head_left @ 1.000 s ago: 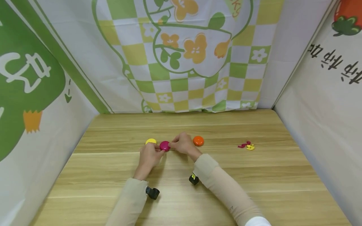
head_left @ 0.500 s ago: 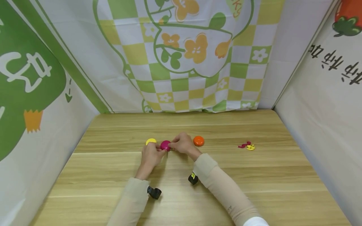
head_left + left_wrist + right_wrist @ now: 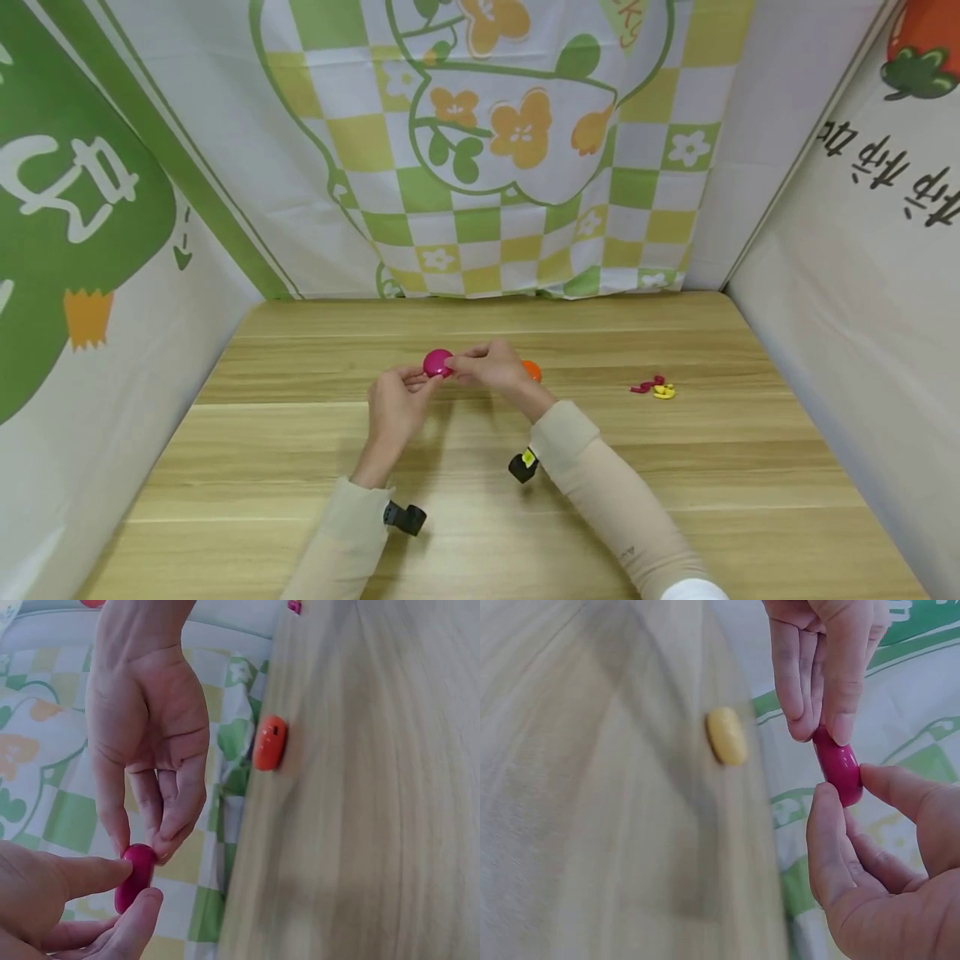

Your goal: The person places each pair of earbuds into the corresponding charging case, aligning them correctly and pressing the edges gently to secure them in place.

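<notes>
Both hands pinched the magenta disc [image 3: 437, 363] above the desk [image 3: 675, 467], left hand [image 3: 395, 406] and right hand [image 3: 495, 369] at opposite edges; steady, even fingertip pressure would best keep it from slipping.

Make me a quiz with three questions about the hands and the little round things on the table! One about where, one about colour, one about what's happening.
1. Where is the orange disc?
A. on the table
B. in a hand
C. on the wall

2. What colour is the disc both hands hold?
A. yellow
B. magenta
C. blue

3. Is the magenta disc lying on the table?
A. yes, flat
B. no, lifted
C. under a sleeve

Answers: 1 A, it lies on the wood beside the right hand. 2 B, the wrist views show magenta between the fingertips. 3 B, left hand and right hand pinch it above the wood.
</notes>
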`<state>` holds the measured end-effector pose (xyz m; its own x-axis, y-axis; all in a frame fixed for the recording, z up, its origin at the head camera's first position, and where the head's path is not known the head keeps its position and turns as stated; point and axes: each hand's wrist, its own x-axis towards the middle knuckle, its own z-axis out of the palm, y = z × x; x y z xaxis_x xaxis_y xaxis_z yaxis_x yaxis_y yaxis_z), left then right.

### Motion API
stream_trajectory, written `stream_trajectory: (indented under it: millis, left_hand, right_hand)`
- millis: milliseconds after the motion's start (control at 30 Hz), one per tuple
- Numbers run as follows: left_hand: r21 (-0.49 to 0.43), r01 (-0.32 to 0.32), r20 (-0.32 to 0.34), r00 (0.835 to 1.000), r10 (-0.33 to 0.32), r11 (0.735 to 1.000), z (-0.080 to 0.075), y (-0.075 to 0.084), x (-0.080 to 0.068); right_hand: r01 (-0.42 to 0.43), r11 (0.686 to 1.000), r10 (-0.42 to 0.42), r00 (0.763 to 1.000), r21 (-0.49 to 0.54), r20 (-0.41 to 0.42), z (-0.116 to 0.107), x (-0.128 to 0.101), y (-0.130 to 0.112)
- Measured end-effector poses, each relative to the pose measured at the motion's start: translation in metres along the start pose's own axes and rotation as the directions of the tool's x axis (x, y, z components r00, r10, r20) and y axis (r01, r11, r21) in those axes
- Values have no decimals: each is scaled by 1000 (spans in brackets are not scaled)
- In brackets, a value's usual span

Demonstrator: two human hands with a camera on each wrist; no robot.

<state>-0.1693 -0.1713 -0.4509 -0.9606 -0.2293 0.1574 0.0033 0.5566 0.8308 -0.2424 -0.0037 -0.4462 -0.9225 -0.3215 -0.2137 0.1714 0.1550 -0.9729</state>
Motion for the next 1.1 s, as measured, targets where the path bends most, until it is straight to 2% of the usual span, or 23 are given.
stream_trajectory:
  millis: [167, 267, 367, 467, 567, 700, 800, 967, 1100]
  left_hand:
    - [-172, 3, 17, 1000, 0, 985, -7, 11, -3]
    - [-312, 46, 65, 998, -27, 949, -11, 17, -5]
    - [-395, 100, 132, 990, -51, 913, -14, 21, -6]
    - [-415, 135, 206, 977, -52, 900, -16, 23, -7]
    - [-388, 155, 256, 965, -56, 909, -16, 24, -8]
    - [-356, 129, 320, 947, -9, 925, -15, 23, -9]
    - [-369, 101, 399, 915, 60, 924, -13, 23, -9]
    - [-379, 81, 525, 839, 142, 922, -4, 22, -9]
    - [-400, 90, 581, 795, 177, 912, 6, 23, -12]
  right_hand:
    - [29, 999, -28, 999, -14, 33, -11, -9, -20]
    - [38, 996, -33, 998, -85, 60, -21, -15, -31]
    - [41, 984, -24, 995, -173, 101, -33, -19, -42]
    - [69, 958, -25, 987, -279, 160, -45, -25, -51]
    - [139, 917, -49, 970, -375, 240, -55, -30, -59]
    - [249, 857, -81, 930, -451, 359, -67, -34, -68]
    - [325, 809, -92, 892, -489, 442, -73, -37, -73]
    - [415, 742, -70, 829, -526, 555, -79, -43, -78]
    - [452, 697, -40, 800, -557, 599, -83, -49, -80]
